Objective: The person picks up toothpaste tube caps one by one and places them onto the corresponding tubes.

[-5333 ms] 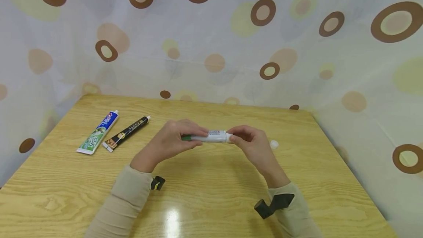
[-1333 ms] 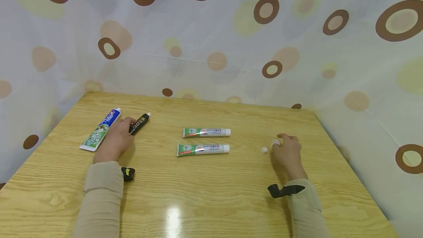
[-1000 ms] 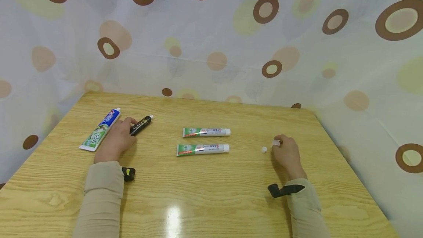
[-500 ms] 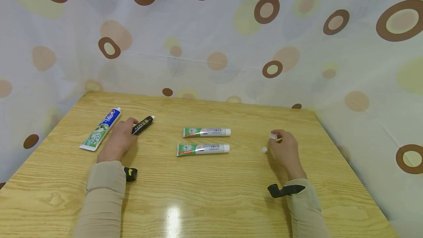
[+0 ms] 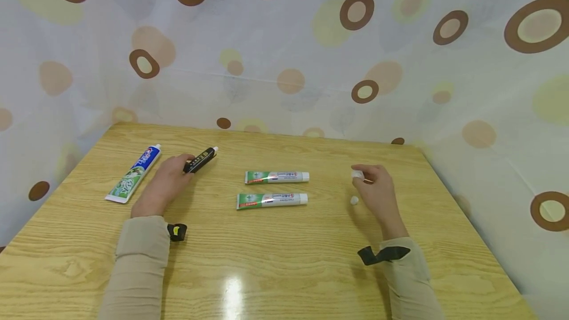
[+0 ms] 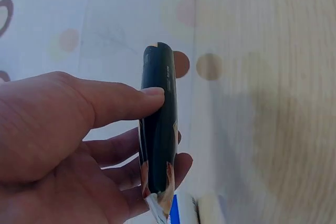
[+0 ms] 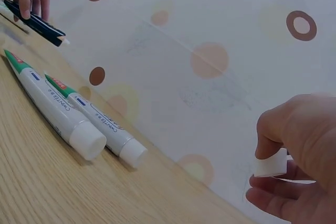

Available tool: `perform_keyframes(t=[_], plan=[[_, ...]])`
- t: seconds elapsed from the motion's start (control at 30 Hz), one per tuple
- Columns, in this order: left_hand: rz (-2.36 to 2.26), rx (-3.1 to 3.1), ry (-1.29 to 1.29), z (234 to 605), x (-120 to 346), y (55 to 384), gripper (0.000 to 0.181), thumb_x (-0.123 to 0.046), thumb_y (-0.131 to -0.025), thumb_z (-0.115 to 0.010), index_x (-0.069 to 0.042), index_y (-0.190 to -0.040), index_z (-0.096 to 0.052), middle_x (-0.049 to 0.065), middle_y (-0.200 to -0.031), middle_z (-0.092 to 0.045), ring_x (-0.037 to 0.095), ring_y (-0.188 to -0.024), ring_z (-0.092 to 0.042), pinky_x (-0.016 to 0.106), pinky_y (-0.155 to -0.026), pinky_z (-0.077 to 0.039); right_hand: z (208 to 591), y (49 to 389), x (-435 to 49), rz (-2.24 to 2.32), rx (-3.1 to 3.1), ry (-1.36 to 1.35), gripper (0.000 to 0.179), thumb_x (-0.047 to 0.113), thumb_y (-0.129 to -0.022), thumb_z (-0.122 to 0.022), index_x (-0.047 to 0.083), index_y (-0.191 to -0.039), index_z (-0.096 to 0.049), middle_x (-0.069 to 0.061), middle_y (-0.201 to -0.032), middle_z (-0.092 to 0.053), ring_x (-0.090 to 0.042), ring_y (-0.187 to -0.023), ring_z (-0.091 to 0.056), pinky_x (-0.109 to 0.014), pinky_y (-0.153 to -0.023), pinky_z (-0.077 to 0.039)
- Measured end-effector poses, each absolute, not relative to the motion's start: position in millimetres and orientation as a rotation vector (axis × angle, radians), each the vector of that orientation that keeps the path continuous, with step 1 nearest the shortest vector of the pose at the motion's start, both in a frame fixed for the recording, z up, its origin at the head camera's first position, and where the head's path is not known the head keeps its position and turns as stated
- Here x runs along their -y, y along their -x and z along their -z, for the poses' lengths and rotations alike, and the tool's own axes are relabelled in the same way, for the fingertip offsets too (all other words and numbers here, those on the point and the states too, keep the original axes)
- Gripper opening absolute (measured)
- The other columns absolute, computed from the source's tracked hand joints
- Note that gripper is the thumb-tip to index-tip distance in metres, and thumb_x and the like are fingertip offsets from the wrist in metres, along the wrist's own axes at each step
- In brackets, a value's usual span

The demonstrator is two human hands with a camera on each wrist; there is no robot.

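Observation:
My left hand point(image 5: 171, 181) grips a black toothpaste tube point(image 5: 200, 160) between thumb and fingers at the left of the table. Its small pale nozzle shows bare at the far end, pointing up and right in the head view. In the left wrist view the thumb presses along the dark tube point(image 6: 159, 124), with fingers behind it. My right hand point(image 5: 377, 189) pinches a white cap point(image 7: 272, 164) between thumb and fingers at the right. Just below that hand, a smaller white cap point(image 5: 354, 200) lies on the table.
Two green-and-white capped toothpaste tubes point(image 5: 276, 177) point(image 5: 272, 200) lie side by side mid-table. A blue-and-green toothpaste tube point(image 5: 134, 174), its nozzle bare, lies left of my left hand. A patterned curtain point(image 5: 289, 53) stands behind the wooden table point(image 5: 284, 260).
Earlier both hands held a green-and-white tube and its cap; it now lies mid-table. My left hand has lifted the black tube rightward. My right hand has picked up a cap and moved left.

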State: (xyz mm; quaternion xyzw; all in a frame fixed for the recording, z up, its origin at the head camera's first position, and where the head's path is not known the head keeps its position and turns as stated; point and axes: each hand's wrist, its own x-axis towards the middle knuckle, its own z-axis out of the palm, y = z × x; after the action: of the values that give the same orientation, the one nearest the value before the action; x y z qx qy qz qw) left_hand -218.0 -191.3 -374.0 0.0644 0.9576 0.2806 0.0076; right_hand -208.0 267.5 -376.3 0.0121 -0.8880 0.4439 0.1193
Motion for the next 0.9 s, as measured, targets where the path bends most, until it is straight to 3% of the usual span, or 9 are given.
perform_keyframes(t=[0.1,0.23,0.47,0.73,0.9], plan=[[-0.89,-2.989,-0.244,369.7,187.6,218.1,0.046,-0.005,-0.099,-0.053,0.005,-0.143,-0.045,0.032,-0.134,-0.054,0.042,-0.119,-0.052,0.056,-0.101,-0.042,375.0,207.6,-264.5,-1.391,2.576,-0.075,0.031,0.01,-0.095,-0.058,0.002,-0.124,-0.067,-0.016,-0.116,-0.05,-0.018,-0.102,-0.064,-0.013,-0.082,-0.051],[-0.911,-2.965,-0.335,364.2,182.7,218.5,0.047,-0.006,-0.1,-0.054,0.003,-0.145,-0.044,0.031,-0.138,-0.052,0.042,-0.123,-0.051,0.057,-0.103,-0.041,374.8,206.8,-260.9,-1.52,2.539,-0.143,0.032,0.014,-0.096,-0.062,0.003,-0.126,-0.065,-0.013,-0.113,-0.051,-0.008,-0.09,-0.066,-0.018,-0.079,-0.055],[-1.004,-2.921,-0.53,356.1,171.6,217.0,0.044,-0.007,-0.1,-0.053,-0.001,-0.144,-0.048,0.025,-0.139,-0.055,0.039,-0.123,-0.054,0.056,-0.103,-0.042,372.2,206.1,-254.3,-1.6,2.505,-0.205,0.034,0.018,-0.095,-0.067,0.006,-0.126,-0.061,-0.006,-0.11,-0.052,-0.01,-0.085,-0.063,-0.022,-0.071,-0.054],[-1.128,-2.855,-0.651,347.7,156.9,213.1,0.042,-0.013,-0.103,-0.05,-0.006,-0.145,-0.05,0.02,-0.14,-0.056,0.03,-0.108,-0.055,0.046,-0.089,-0.044,365.9,201.9,-244.8,-1.699,2.461,-0.291,0.028,0.013,-0.095,-0.067,0.0,-0.119,-0.059,-0.004,-0.108,-0.058,-0.011,-0.09,-0.062,-0.022,-0.078,-0.055],[-1.19,-2.835,-0.754,346.4,147.9,211.5,0.04,-0.013,-0.104,-0.049,-0.008,-0.144,-0.052,0.017,-0.141,-0.057,0.029,-0.113,-0.056,0.046,-0.093,-0.045,362.2,200.1,-237.4,-1.742,2.459,-0.352,0.028,0.011,-0.095,-0.067,0.0,-0.12,-0.062,-0.006,-0.115,-0.059,-0.015,-0.097,-0.061,-0.023,-0.082,-0.055]])
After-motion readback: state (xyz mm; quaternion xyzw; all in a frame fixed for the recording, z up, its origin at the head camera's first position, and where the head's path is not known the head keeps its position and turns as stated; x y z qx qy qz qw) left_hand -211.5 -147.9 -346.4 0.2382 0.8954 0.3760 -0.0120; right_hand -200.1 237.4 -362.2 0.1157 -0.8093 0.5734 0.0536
